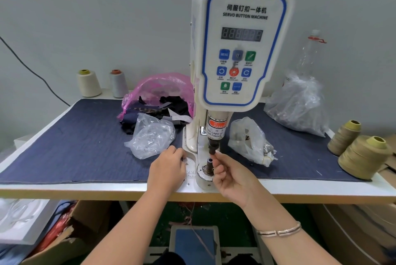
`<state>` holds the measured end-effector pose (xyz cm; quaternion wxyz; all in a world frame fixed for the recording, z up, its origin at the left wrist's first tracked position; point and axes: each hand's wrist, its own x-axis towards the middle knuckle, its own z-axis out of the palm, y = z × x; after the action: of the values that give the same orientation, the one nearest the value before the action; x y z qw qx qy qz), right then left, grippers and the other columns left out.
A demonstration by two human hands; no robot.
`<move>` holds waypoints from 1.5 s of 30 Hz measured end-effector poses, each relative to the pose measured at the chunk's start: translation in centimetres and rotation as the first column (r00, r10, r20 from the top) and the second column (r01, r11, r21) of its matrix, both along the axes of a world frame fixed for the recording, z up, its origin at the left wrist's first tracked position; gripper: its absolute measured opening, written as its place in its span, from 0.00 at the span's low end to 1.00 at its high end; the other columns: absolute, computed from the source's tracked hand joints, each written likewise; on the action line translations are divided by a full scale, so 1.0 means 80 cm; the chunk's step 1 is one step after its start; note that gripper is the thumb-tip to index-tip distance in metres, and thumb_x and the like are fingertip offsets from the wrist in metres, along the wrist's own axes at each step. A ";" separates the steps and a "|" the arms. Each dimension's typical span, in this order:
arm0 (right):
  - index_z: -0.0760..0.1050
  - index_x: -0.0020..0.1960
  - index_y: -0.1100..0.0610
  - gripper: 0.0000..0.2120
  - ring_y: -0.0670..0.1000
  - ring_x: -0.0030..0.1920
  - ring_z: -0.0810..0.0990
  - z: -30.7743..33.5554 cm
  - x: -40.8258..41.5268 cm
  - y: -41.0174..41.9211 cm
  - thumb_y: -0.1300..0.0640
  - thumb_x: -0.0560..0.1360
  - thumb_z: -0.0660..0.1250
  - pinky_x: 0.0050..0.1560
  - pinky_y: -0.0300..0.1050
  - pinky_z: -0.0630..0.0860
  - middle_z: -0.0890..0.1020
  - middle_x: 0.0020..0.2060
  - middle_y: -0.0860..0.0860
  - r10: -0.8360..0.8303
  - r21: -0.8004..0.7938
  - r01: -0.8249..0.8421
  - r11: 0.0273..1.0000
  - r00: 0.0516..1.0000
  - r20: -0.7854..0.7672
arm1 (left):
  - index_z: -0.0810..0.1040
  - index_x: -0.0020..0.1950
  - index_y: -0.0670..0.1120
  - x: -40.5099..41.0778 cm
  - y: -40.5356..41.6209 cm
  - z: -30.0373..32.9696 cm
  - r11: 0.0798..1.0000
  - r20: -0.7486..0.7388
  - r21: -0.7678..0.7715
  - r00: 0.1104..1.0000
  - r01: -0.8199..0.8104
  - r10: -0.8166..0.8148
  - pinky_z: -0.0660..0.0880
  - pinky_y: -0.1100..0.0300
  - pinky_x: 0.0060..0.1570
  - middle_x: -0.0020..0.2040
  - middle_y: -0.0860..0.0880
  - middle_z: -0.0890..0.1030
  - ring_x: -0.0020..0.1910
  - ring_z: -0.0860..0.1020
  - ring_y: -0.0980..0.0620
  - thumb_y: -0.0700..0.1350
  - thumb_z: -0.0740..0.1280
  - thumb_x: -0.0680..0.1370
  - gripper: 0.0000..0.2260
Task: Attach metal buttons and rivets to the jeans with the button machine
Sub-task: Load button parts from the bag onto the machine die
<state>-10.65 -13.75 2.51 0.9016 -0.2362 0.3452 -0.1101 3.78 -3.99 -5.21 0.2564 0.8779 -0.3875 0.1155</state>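
The white servo button machine (242,46) stands at the table's middle. Its dark upper punch (212,148) hangs just above the round lower die (209,163). My right hand (231,177) reaches up from the right, and its fingertips pinch a small part against the punch's lower end; the part itself is hidden. My left hand (167,168) rests on the machine's white base left of the die, fingers curled; I cannot tell whether it holds anything. A clear bag with metal buttons (250,142) lies right of the machine. No jeans are under the punch.
Blue denim cloth (81,147) covers the table. A crumpled clear bag (152,136) and a pink bag of dark fabric scraps (158,97) lie left of the machine. A large clear bag (300,104) and tan thread cones (362,157) sit right. A foot pedal (192,241) is below.
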 end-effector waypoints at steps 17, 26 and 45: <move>0.80 0.50 0.55 0.10 0.45 0.27 0.73 -0.053 0.007 -0.091 0.57 0.80 0.60 0.34 0.42 0.72 0.78 0.29 0.50 -0.226 -0.949 -0.280 0.143 0.925 -0.307 | 0.73 0.68 0.44 0.055 0.043 0.043 0.979 -0.051 -0.153 0.991 -0.132 0.125 0.69 0.45 0.60 0.66 0.45 0.75 0.64 0.72 0.43 0.40 0.67 0.76 0.20; 0.81 0.48 0.53 0.07 0.42 0.30 0.74 -0.086 0.009 -0.102 0.56 0.78 0.64 0.36 0.37 0.68 0.77 0.29 0.46 -0.224 -0.976 -0.211 -0.053 0.955 -0.195 | 0.77 0.59 0.55 0.076 0.057 0.022 0.997 -0.053 0.071 0.998 0.041 -0.037 0.55 0.61 0.56 0.54 0.58 0.79 0.56 0.74 0.56 0.46 0.64 0.78 0.10; 0.76 0.59 0.62 0.13 0.58 0.58 0.73 -0.010 0.185 0.057 0.62 0.79 0.58 0.57 0.48 0.68 0.76 0.57 0.58 -0.063 -0.613 -0.365 -0.701 0.888 -0.456 | 0.65 0.69 0.50 0.070 0.084 0.010 0.948 -0.347 -0.236 0.930 -0.213 0.123 0.73 0.47 0.56 0.63 0.48 0.75 0.59 0.75 0.45 0.58 0.73 0.70 0.33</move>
<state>4.18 -9.22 1.68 0.1010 -0.9814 0.0871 -0.1383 9.40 2.72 -4.37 0.4234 0.8719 -0.2427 0.0411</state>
